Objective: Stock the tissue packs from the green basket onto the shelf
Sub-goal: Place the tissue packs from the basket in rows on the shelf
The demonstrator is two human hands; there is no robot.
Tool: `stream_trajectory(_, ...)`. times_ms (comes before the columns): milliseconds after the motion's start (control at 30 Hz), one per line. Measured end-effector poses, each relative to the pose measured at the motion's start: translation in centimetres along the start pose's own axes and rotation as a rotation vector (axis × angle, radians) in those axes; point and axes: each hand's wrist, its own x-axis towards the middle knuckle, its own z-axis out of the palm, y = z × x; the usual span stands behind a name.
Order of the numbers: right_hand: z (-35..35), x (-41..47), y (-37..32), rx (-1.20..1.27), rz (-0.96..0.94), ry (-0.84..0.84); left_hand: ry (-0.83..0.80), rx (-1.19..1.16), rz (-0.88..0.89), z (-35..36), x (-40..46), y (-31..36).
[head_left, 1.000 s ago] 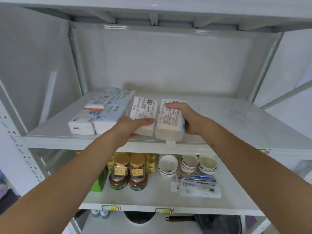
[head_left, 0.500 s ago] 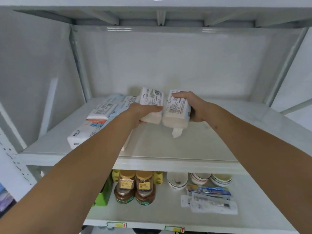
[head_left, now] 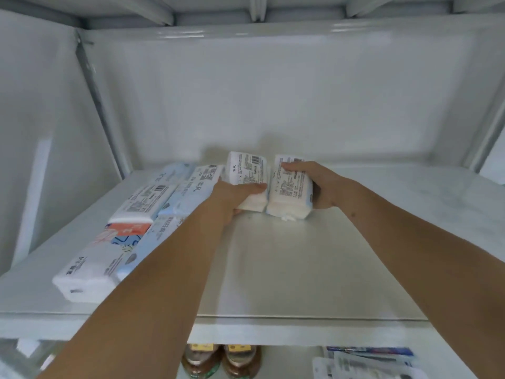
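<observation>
My left hand (head_left: pixel 235 194) grips a white tissue pack (head_left: pixel 247 170) with a barcode label. Beside it my right hand (head_left: pixel 318 184) grips a second white tissue pack (head_left: pixel 289 192). Both packs lie side by side, touching each other, deep on the white shelf (head_left: pixel 300 269), their undersides on or just above its surface. To the left lie several more tissue packs: a white one with an orange patch (head_left: pixel 98 258), a white labelled one on top (head_left: pixel 144 201) and pale blue ones (head_left: pixel 191 192). The green basket is out of view.
The shelf's back wall (head_left: pixel 273 91) stands just behind the two held packs. The shelf surface right of my right hand is bare. On the shelf below, brown jars with yellow lids (head_left: pixel 221 359) and flat plastic packets (head_left: pixel 366 362) show at the bottom edge.
Both hands have pushed the two packs further back on the shelf, from near the front edge to close by the back wall. The camera has tilted up and moved closer.
</observation>
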Motion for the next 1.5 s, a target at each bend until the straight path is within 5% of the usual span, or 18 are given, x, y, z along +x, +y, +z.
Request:
stream_trajectory(333, 0.4, 4.0, -0.8, 0.046, -0.096, 0.152, 0.121, 0.002, 0.146, 1.3, 2.2, -0.7)
stream_trajectory(533, 1.4, 5.3, 0.5, 0.245, -0.272, 0.479, 0.257, 0.167, 0.268, 2.4, 2.5, -1.6)
stream_trajectory(667, 0.2, 4.5, 1.4, 0.004, -0.311, 0.636, 0.308, 0.442, 0.360, 2.7, 2.1, -1.9)
stream_trajectory(1067, 2.2, 2.8, 3.1, -0.333, -0.373, 0.546, 0.164, 1.178, 0.512, 0.7, 1.8, 1.6)
stream_trajectory(1367, 3.7, 1.0, 3.9, -0.394, -0.393, 0.489, 0.028, 1.126, 0.602, -1.3, -1.2, 2.2)
stream_trajectory(1500, 3.6, -2.3, 5.6, -0.601, -0.527, 0.523, -0.043, 1.099, 0.628, -2.3, -4.2, 0.2)
